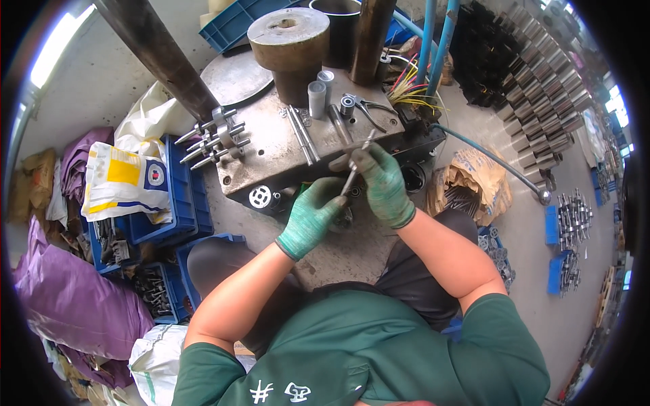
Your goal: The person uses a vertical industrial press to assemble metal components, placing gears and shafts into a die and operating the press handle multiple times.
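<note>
A slim metal rod (350,180) runs at a slant between my two hands, just in front of the steel work plate (264,152). My gloved left hand (311,215) is closed round its lower end. My gloved right hand (383,184) pinches the upper part, and the tip sticks out above its fingers. Beyond the hands, thin steel rods (302,135) lie side by side on the plate. Pliers (376,115) with dark handles rest near a small round metal sleeve (347,105). Two pale, tube-like cylinders (316,100) stand beside them.
A thick flanged metal block (289,34) rises at the back. At the plate's left is a cluster of shafts on discs (215,139). Blue crates (183,189) and sacks stand at the left. A torn paper bag (472,186) of metal parts sits right, below a ball-ended lever (544,197).
</note>
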Available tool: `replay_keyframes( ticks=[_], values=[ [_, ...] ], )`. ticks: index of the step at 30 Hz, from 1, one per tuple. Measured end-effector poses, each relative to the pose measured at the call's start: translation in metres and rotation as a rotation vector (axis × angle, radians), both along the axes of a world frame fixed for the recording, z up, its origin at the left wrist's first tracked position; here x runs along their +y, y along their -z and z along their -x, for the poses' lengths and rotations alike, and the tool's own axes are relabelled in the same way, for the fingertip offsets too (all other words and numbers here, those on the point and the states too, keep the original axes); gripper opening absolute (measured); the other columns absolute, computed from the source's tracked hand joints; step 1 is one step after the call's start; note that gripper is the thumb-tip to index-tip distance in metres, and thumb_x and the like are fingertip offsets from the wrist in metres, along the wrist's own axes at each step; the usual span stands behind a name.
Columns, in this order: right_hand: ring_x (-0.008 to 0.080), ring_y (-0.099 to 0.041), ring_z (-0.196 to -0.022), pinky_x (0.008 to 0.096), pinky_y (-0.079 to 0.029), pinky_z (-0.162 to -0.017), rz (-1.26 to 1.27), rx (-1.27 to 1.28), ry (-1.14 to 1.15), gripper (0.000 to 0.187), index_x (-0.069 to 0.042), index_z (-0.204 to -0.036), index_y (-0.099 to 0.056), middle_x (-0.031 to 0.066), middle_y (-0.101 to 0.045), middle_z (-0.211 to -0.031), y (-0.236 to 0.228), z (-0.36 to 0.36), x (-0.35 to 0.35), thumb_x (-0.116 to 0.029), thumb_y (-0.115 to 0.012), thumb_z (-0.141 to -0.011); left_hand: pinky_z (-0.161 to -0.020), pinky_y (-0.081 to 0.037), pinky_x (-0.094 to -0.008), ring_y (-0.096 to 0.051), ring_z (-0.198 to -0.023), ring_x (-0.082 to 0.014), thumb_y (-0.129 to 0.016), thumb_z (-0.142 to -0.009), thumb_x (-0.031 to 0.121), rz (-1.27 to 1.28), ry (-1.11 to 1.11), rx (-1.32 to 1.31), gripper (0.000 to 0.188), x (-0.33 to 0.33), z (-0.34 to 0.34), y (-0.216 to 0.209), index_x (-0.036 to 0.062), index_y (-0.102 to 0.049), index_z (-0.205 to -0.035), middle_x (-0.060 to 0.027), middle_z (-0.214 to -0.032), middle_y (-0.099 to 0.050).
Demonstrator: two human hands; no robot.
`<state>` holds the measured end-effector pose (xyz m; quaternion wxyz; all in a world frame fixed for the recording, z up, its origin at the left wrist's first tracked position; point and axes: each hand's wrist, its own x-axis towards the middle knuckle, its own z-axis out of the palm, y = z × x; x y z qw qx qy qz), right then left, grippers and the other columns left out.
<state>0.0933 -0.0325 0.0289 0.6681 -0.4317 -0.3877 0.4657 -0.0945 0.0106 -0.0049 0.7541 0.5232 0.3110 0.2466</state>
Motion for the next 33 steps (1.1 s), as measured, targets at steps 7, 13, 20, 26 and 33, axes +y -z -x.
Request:
replay_keyframes(
  ticks=[7, 13, 20, 26, 33],
  values=[
    [0.0152, -0.072, -0.079, 0.0298, -0.059, -0.072, 0.034, 0.124, 0.265, 0.030, -0.007, -0.122, -0.071, 0.0033, -0.073, -0.085, -0.014, -0.061, 0.001, -0.032, -0.070, -0.106, -0.103, -0.056, -0.0516, -0.066, -0.121, -0.0338, -0.069, -0.104, 0.035, 0.633, -0.470, 0.072, 0.048, 0.020, 0.066, 0.063, 0.0033, -0.058, -0.138, -0.0160, -0.140, -0.063],
    [0.0184, -0.069, -0.073, 0.0389, -0.062, -0.075, 0.050, 0.403, 0.278, 0.028, -0.004, -0.124, -0.068, 0.0030, -0.068, -0.079, -0.028, -0.074, -0.002, -0.025, -0.066, -0.106, -0.101, -0.056, -0.0509, -0.066, -0.117, -0.0358, -0.071, -0.105, 0.031, 0.541, -0.666, -0.109, 0.029, 0.067, 0.096, 0.093, 0.0100, -0.061, -0.122, -0.0092, -0.117, -0.066],
    [0.0143, -0.068, -0.072, 0.0373, -0.062, -0.073, 0.039, 0.483, 0.289, 0.021, -0.008, -0.121, -0.069, 0.0002, -0.067, -0.080, -0.028, -0.085, -0.009, -0.022, -0.067, -0.105, -0.092, -0.060, -0.0400, -0.074, -0.101, -0.0270, -0.085, -0.093, 0.019, -0.733, 0.200, 0.627, 0.038, 0.021, 0.074, 0.043, 0.0042, -0.069, -0.123, -0.0130, -0.110, -0.075],
    [0.0130, -0.068, -0.074, 0.0350, -0.061, -0.072, -0.023, 0.499, 0.266, 0.019, -0.009, -0.120, -0.070, -0.0005, -0.067, -0.085, -0.035, -0.084, -0.014, -0.020, -0.067, -0.105, -0.086, -0.062, -0.0353, -0.076, -0.098, -0.0214, -0.082, -0.093, 0.004, -1.200, 0.004, 0.489, 0.036, 0.048, -0.002, -0.063, 0.0064, -0.069, -0.126, -0.0129, -0.108, -0.078],
    [0.0125, -0.068, -0.076, 0.0304, -0.060, -0.072, -0.089, 0.500, 0.275, 0.017, -0.009, -0.119, -0.071, -0.0009, -0.069, -0.092, -0.028, -0.083, -0.010, -0.017, -0.066, -0.105, -0.105, -0.052, -0.0507, -0.065, -0.123, -0.0421, -0.070, -0.095, 0.014, -1.816, -0.419, 0.531, 0.048, 0.167, -0.059, -0.189, 0.0071, -0.060, -0.142, -0.0187, -0.141, -0.064]
  ],
)
